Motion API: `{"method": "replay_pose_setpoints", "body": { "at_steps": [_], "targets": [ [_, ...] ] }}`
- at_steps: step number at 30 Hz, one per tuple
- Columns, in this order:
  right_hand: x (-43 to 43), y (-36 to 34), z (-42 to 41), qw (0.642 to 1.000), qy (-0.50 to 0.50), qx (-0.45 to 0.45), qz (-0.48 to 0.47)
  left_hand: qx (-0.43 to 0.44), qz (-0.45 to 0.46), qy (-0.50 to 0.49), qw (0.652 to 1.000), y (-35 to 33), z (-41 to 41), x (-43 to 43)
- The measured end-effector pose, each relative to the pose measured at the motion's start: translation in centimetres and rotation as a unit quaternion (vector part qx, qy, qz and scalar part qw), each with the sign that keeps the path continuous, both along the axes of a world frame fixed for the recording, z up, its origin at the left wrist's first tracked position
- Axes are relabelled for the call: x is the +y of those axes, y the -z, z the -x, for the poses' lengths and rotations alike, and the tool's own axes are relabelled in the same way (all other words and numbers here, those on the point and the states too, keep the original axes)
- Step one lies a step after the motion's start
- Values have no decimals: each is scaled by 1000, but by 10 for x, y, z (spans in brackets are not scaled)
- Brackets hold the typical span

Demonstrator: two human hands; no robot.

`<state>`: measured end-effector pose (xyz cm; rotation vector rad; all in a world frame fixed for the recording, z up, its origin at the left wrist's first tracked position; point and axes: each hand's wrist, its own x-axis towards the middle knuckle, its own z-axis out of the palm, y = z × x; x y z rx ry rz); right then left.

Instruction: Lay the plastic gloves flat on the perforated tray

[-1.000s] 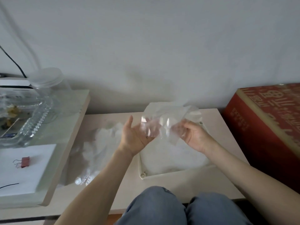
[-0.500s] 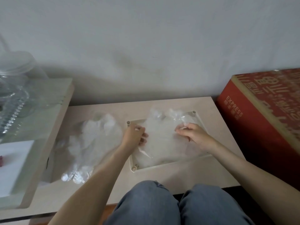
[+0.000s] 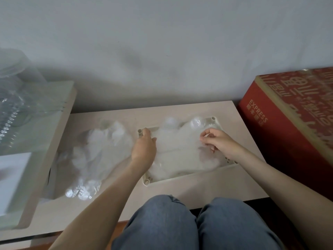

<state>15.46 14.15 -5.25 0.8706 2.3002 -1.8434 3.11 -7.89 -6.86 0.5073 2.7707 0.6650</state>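
Note:
A cream perforated tray (image 3: 189, 176) lies on the low table, right of centre. Clear plastic gloves (image 3: 177, 150) are spread over it, their fingertips reaching past the far rim. My left hand (image 3: 144, 150) rests on the gloves at the tray's left edge, fingers pointing toward the far left corner post. My right hand (image 3: 215, 142) is over the tray's right side, its thumb and curled fingers pinching the glove film. A loose pile of more clear gloves (image 3: 97, 150) lies on the table to the left of the tray.
A red cardboard box (image 3: 292, 120) stands close to the table's right end. On the left is a raised glass-topped shelf (image 3: 36, 141) with a clear jar (image 3: 16, 87) on it. My knees (image 3: 189, 224) are against the table's near edge. A wall runs behind.
The glove that both hands held up in the air has come down onto the tray. Both hands have lowered with it and now lie on the tray's left and right sides.

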Motion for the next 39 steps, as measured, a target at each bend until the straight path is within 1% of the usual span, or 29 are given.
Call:
{"method": "replay_pose_setpoints", "body": {
  "at_steps": [2, 4, 5, 7, 9, 11, 13, 15, 16, 17, 19, 20, 21, 25, 28, 30, 33, 35, 37, 39],
  "targets": [
    [-1, -1, 1, 995, 14, 15, 94, -13, -22, -7, 1000, -2, -3, 1],
    [-4, -5, 2, 976, 33, 27, 213, -37, -69, -25, 997, -4, -5, 1],
    [-6, -7, 2, 966, 30, 25, 254, -47, -88, -31, 995, -5, -6, 2],
    [-10, -10, 2, 960, -8, 4, 279, -68, -120, -49, 989, -6, -7, 4],
    [-14, -13, 3, 961, -49, -13, 273, -81, -136, -64, 985, -6, -8, 4],
    [-16, -14, 6, 963, -58, -13, 265, -80, -139, -72, 984, -5, -7, 4],
    [-15, -14, 8, 973, -75, -32, 215, -69, -122, -65, 988, -6, -7, 3],
    [-12, -16, 9, 983, -89, -55, 150, -73, -97, -90, 988, -4, -5, 4],
    [-10, -17, 8, 985, -82, -62, 135, -78, -80, -98, 989, -3, -5, 4],
    [-7, -18, 7, 987, -72, -67, 125, -59, -35, -87, 994, -2, -5, 3],
    [-2, -20, 6, 989, -61, -79, 105, -34, -16, -50, 998, -2, -5, 1],
    [0, -22, 4, 990, -60, -85, 99, -15, 8, -15, 1000, -2, -6, 1],
    [3, -23, 4, 990, -60, -88, 96, 2, 24, 0, 1000, -2, -5, 2],
    [6, -27, -1, 989, -76, -106, 73, 2, 139, 32, 990, -9, -6, 7],
    [5, -28, -1, 989, -81, -117, 48, 15, 170, 60, 984, -8, -6, 8],
    [5, -29, -1, 985, -99, -139, 9, 48, 192, 75, 977, -8, -10, 8],
    [3, -30, 1, 971, -119, -176, -105, 118, 187, 94, 971, -9, -17, 5],
    [1, -31, 4, 955, -108, -182, -208, 159, 173, 148, 961, -8, -21, 5],
    [-2, -28, 10, 920, -106, -175, -335, 182, 159, 221, 945, -6, -22, 5],
    [-11, -23, 14, 879, -125, -139, -438, 171, 168, 275, 931, 0, -21, 7]
  ]
}}
